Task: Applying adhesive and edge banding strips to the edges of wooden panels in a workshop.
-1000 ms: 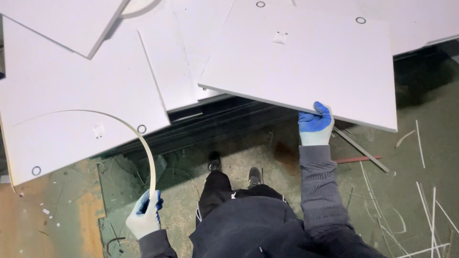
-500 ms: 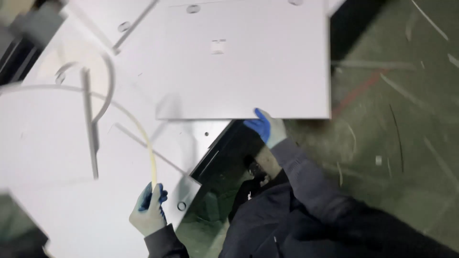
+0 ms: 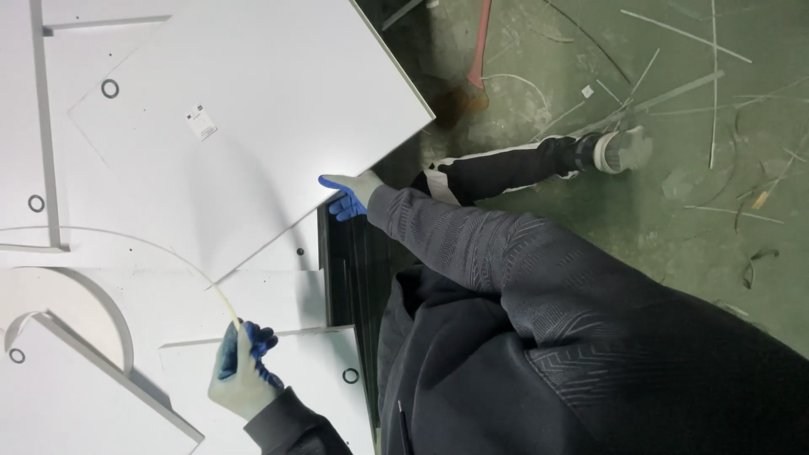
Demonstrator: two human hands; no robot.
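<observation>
The left hand (image 3: 243, 371), in a glove with a blue palm, is closed around the end of a thin pale strip (image 3: 126, 240). The right hand (image 3: 350, 195), gloved the same way, is clamped on the lower edge of a large white panel (image 3: 244, 126), fingers under the board and thumb side toward the dark sleeve. The two hands are well apart, one at each thing.

The panel is a flat, matte white rectangle with clean straight edges, tilted so that one corner points toward the floor (image 3: 657, 219). It carries a small paper label (image 3: 201, 123) near its middle and a small round hole ringed in black (image 3: 109, 88) near its far-left corner. It lies on top of other white boards (image 3: 76, 404) stacked on the desk, overlapping them. The strip is narrow and flexible, curving in a long arc from the left hand up and left across the boards below.

The panel's right corner juts out past the dark edge of the desk (image 3: 345, 270), over the green floor. That floor is littered with thin offcut slivers and a red-handled tool (image 3: 479, 46). The person's leg and grey shoe (image 3: 622, 150) stretch out just beside the panel's overhanging corner. To the left, boards crowd each other edge to edge.
</observation>
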